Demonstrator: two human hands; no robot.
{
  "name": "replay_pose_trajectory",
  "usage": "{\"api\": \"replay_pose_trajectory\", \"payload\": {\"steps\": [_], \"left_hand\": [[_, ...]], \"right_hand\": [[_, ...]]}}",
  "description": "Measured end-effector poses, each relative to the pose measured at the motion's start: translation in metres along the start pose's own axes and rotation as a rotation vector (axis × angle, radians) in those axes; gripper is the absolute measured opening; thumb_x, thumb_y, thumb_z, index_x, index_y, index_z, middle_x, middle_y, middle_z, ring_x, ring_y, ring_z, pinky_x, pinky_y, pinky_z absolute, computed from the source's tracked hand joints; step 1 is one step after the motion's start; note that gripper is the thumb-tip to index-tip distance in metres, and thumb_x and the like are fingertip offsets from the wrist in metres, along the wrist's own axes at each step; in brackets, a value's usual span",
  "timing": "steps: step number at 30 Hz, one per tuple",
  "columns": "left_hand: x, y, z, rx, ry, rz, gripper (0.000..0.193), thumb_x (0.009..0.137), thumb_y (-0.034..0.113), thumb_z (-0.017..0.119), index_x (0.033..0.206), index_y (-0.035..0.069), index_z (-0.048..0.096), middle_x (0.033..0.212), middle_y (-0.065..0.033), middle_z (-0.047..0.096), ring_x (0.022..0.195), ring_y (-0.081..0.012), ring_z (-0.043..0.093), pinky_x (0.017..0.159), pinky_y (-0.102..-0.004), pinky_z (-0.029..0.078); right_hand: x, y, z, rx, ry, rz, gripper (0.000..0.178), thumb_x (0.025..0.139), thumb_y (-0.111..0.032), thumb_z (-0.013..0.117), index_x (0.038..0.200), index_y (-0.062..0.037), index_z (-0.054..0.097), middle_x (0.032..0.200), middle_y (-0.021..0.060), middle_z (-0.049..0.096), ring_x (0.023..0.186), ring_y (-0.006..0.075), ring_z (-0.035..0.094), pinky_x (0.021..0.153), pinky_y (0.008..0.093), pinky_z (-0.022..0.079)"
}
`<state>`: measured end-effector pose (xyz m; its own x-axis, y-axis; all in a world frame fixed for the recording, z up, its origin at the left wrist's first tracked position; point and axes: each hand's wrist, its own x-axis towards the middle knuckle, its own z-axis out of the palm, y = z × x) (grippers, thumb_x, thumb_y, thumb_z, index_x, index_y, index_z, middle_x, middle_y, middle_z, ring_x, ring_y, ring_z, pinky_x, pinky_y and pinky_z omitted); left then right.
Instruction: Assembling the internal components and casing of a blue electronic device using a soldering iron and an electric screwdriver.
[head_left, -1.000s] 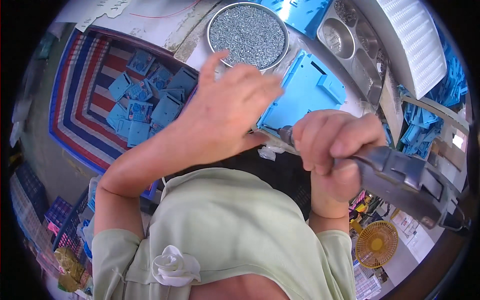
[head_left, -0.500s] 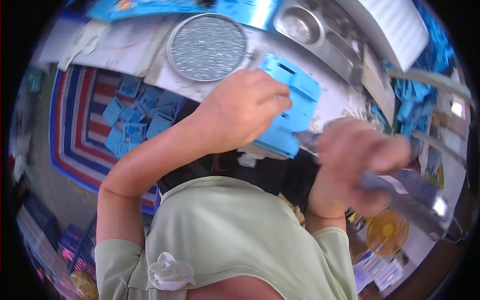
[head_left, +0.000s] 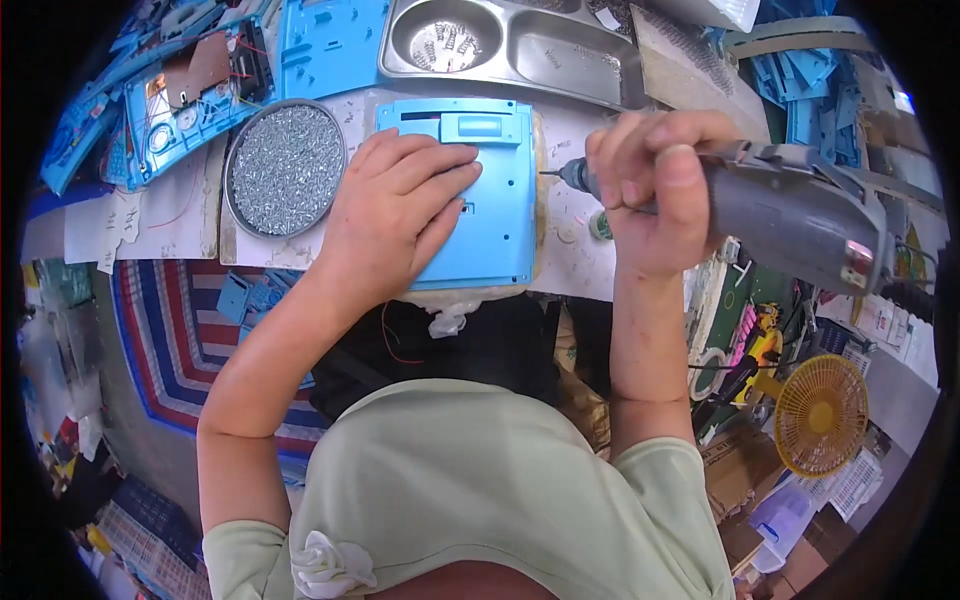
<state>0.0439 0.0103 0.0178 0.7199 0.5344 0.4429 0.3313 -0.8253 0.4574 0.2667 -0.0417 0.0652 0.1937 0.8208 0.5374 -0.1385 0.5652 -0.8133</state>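
A white table (head_left: 580,272) carries everything, with faint handwritten marks near its middle. At its far side sits a metal tray (head_left: 495,76). The grey electric screwdriver (head_left: 790,215) points left, just beside the blue plastic case (head_left: 490,225), which lies flat near the table's front edge. Left of the case stands a round pan (head_left: 287,236) of screws. The right hand (head_left: 665,185) grips the screwdriver; the left hand (head_left: 395,205) lies over the case, fingers slightly spread. A handwritten paper scrap (head_left: 122,225) hangs over the table's edge. The screwdriver's small reddish label (head_left: 858,262) is too small to read.
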Motion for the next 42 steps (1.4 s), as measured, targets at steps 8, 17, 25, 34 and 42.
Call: {"api": "replay_pose_trajectory", "payload": {"steps": [8,17,25,34,42], "left_hand": [[0.002,0.003,-0.001,-0.006,-0.042,-0.013,0.033,0.083,0.005,0.069,0.116,0.005,0.072,0.123,-0.0072,0.069,0.109,-0.0308,0.061,0.103,-0.0482,0.045],[-0.004,0.002,0.001,-0.067,0.017,-0.030,0.033,0.082,0.012,0.073,0.115,0.005,0.071,0.120,-0.0088,0.068,0.110,-0.0331,0.061,0.104,-0.0482,0.044],[0.020,-0.025,-0.036,0.163,0.242,0.056,0.039,0.071,0.017,0.086,0.102,0.007,0.066,0.130,-0.0184,0.061,0.120,-0.0394,0.059,0.107,-0.0512,0.044],[-0.479,-0.039,0.039,-0.020,0.828,-1.772,0.037,0.093,0.025,0.070,0.115,-0.003,0.059,0.103,-0.0140,0.063,0.101,-0.0216,0.061,0.090,-0.0374,0.049],[-0.425,-0.078,0.027,0.369,0.535,-1.616,0.054,0.093,0.031,0.072,0.132,-0.004,0.057,0.126,-0.0235,0.062,0.107,-0.0355,0.064,0.093,-0.0447,0.051]], "right_hand": [[0.006,0.009,-0.003,-0.117,-0.053,0.061,0.012,0.103,-0.014,0.053,0.094,-0.0072,0.048,0.064,0.0027,0.047,0.055,0.0148,0.043,0.050,0.0306,0.036],[-0.024,-0.027,0.006,0.020,-0.026,0.226,0.022,0.101,-0.023,0.061,0.092,-0.0079,0.048,0.062,0.0018,0.048,0.055,0.0146,0.045,0.054,0.0321,0.037],[0.020,-0.067,0.003,0.147,-0.186,0.046,0.017,0.101,-0.025,0.054,0.105,-0.0087,0.052,0.062,-0.0007,0.048,0.056,0.0131,0.043,0.053,0.0308,0.034],[0.029,-0.067,-0.009,0.226,-0.153,0.133,0.015,0.103,-0.023,0.054,0.104,-0.0080,0.051,0.064,-0.0020,0.048,0.053,0.0102,0.044,0.059,0.0288,0.039],[0.039,-0.051,-0.001,0.172,-0.154,0.179,0.016,0.103,-0.022,0.056,0.106,-0.0070,0.050,0.067,-0.0015,0.046,0.056,0.0093,0.043,0.062,0.0279,0.037]]}}
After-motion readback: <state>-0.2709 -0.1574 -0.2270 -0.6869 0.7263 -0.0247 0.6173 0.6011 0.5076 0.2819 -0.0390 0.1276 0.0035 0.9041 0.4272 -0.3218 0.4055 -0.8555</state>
